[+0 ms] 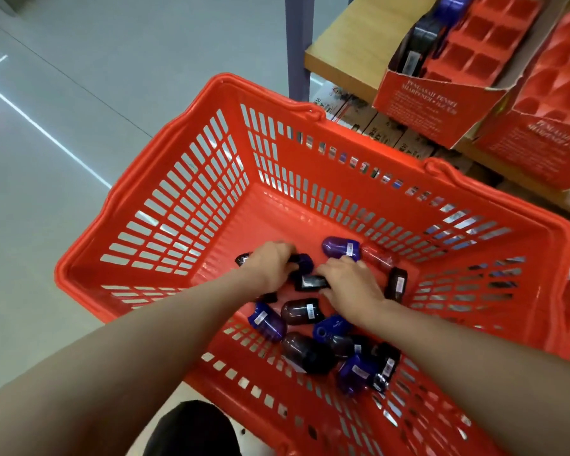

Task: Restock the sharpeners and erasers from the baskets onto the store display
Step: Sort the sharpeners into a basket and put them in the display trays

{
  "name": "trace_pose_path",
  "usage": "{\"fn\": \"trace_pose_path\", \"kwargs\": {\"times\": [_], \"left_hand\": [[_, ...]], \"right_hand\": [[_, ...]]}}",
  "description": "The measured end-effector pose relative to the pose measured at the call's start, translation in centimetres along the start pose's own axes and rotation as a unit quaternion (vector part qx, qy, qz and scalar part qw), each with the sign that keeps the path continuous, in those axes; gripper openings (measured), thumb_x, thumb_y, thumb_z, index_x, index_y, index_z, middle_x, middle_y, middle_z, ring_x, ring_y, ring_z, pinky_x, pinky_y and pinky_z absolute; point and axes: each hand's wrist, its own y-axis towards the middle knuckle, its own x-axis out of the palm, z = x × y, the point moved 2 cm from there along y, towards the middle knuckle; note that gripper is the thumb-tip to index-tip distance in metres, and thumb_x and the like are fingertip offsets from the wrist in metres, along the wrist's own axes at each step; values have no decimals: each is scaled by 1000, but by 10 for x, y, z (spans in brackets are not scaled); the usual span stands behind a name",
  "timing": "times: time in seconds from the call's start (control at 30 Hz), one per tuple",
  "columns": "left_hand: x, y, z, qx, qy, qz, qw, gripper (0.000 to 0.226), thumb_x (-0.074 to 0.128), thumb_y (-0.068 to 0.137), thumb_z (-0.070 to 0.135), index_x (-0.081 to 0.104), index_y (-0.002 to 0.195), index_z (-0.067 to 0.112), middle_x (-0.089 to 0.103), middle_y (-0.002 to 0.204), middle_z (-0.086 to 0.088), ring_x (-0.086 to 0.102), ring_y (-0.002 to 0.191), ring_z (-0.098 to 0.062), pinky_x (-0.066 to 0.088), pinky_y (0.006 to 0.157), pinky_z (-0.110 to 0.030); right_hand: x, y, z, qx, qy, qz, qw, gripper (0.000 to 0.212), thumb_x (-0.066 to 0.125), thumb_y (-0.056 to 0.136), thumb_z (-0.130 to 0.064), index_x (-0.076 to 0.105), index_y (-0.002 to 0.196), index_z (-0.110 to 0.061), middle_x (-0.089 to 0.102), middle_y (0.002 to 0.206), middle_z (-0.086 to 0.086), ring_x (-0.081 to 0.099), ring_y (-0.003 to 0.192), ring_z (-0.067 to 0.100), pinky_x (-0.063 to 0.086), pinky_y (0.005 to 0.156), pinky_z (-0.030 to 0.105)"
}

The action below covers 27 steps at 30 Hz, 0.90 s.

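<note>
We see loose sharpeners [326,350] on the red basket [191,179] floor. Our left hand [270,264] curls around a purple sharpener [301,262]; our right hand [352,284] pinches a black sharpener [311,282]. Beyond, the display box [468,51] sits on the shelf [346,37].

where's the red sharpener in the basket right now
In the head view the red sharpener lies on the floor of the orange basket, just beyond the right hand, between a purple sharpener and a dark one.
</note>
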Motion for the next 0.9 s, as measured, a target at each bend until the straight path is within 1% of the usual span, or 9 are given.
{"fn": "trace_pose_path", "kwargs": {"times": [0.07,0.13,0.2,0.27,0.37,0.43,0.67,0.77,0.9], "left_hand": [[-8,-5,-5,-73,-128,-8,989,31,52,98,20,57,127,11,65,119,-9,61,107,-26,49,90,-33],[-19,-12,-3,-133,-300,-9,945,31,50,100,17,54,131,15,63,117,-10,63,97,-21,53,79,-29],[-32,-24,6,-165,-444,-28,880,32,46,101,11,50,131,20,59,107,-9,62,87,-18,56,69,-28],[-47,-36,17,-168,-532,-38,829,36,44,101,5,50,131,24,58,100,-6,62,86,-19,59,73,-32],[-65,-54,32,-163,-626,-54,760,36,45,100,2,51,128,24,62,100,-13,64,94,-24,60,78,-38],[-71,-66,43,-164,-674,-56,718,33,47,99,1,49,127,19,64,108,-21,65,97,-28,57,84,-43],[-73,-97,61,-91,-699,-14,709,41,59,91,2,47,128,16,72,105,-9,71,89,-19,58,82,-41],[-74,-104,63,-68,-716,-8,695,51,67,85,9,51,131,23,66,121,-13,68,103,-23,55,91,-44],[-76,-105,71,-96,-748,-1,656,36,58,93,9,52,129,9,58,132,-21,59,119,-32,50,98,-47]], "right_hand": [[-1,0,5,65,147,2,987,30,64,89,-29,60,119,-28,63,112,-5,56,110,17,45,94,34],[-9,-1,10,137,309,-26,941,36,67,89,-27,55,122,-22,65,108,-1,62,97,16,49,81,29],[-21,-4,12,207,497,-56,841,37,66,90,-16,50,123,-11,63,110,10,65,89,22,54,69,28],[-40,-11,11,246,622,-48,742,28,63,91,-4,54,117,-6,60,115,18,67,94,27,58,69,29],[-66,-28,4,235,721,-36,650,25,63,90,-2,57,114,-7,67,108,18,70,92,26,59,73,32],[-80,-41,-3,222,742,-37,632,29,65,90,-6,59,118,-9,69,109,14,70,94,23,57,71,29],[-104,-70,-25,196,790,-11,581,20,61,92,-4,61,112,-4,70,109,16,68,91,20,59,77,26],[-110,-77,-28,174,795,-29,580,23,61,92,-7,63,115,-7,72,108,12,70,96,19,58,80,28],[-121,-80,-34,157,778,-53,606,29,59,93,-5,62,121,-10,72,107,9,70,94,16,57,82,27]]}}
